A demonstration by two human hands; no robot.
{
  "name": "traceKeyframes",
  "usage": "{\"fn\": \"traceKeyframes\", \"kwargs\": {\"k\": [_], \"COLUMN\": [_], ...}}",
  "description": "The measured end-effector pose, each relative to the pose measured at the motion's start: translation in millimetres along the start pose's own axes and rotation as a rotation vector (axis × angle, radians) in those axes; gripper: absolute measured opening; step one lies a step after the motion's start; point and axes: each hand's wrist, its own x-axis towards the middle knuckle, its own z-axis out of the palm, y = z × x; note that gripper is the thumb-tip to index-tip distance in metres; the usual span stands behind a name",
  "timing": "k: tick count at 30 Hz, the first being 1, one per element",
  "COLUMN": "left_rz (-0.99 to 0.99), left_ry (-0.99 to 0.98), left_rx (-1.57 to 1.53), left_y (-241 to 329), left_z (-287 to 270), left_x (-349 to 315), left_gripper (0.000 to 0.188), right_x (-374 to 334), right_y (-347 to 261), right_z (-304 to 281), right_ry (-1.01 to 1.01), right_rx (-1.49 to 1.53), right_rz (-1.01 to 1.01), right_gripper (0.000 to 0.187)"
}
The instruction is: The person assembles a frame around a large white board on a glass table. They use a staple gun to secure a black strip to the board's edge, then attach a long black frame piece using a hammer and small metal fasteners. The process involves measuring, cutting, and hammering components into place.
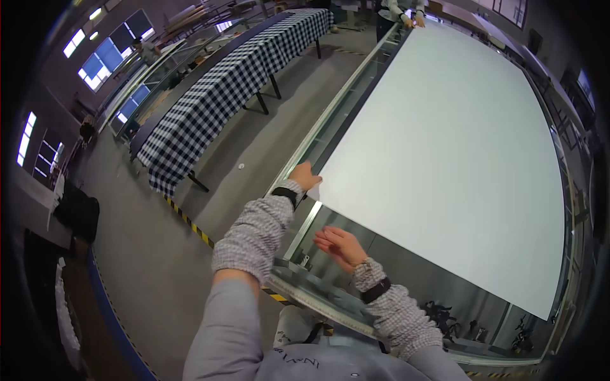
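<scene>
A large white sheet [445, 140] lies spread over a long glass-topped table [324, 311]. At its near left corner, my left hand [305, 177] is closed on the edge, with a small flap of the sheet showing below the fingers. My right hand [342, 246] is above the glass, just short of the sheet's near edge. Its fingers are stretched out and it holds nothing. Textured grey sleeves and black wristbands cover both my wrists. A dark strip [356, 117] runs between the sheet's left side and the table's metal rim.
At the table's far end, a co-worker's hands [413, 22] are at the sheet. To the left stands a long bench draped with black-and-white checked cloth [219, 89]. Yellow-and-black tape [190, 223] marks the floor. Dark fittings [441, 317] show through the glass at near right.
</scene>
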Motion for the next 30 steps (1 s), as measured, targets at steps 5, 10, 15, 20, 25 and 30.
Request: {"fn": "traceKeyframes", "kwargs": {"k": [5,10,15,20,25,30], "left_rz": [-0.006,-0.188,-0.166,-0.301,-0.334,-0.253], "left_ry": [-0.337,-0.377,-0.417,-0.588,-0.623,-0.653], "left_rx": [-0.602,-0.881,-0.763,-1.007,-1.081,-1.057], "left_y": [27.8,37.1,18.5,7.9,-0.8,-4.7], "left_z": [-26.5,-46.0,-41.5,-28.0,-20.2,-20.8], "left_x": [-18.9,-35.8,-26.6,-34.0,-39.5,-41.2], "left_gripper": [0.031,0.021,0.020,0.029,0.030,0.033], "right_x": [54.5,52.7,81.1,96.4,97.3,96.6], "right_y": [-11.1,7.8,-9.3,3.9,14.2,9.0], "right_z": [19.1,47.7,58.5,45.8,47.1,46.2], "right_ry": [0.198,0.228,0.352,0.562,0.798,0.828], "right_rx": [0.716,0.729,0.719,0.460,0.187,0.154], "right_rz": [-0.165,-0.114,-0.328,-0.318,-0.337,-0.297], "right_gripper": [0.038,0.036,0.032,0.023,0.024,0.024]}}
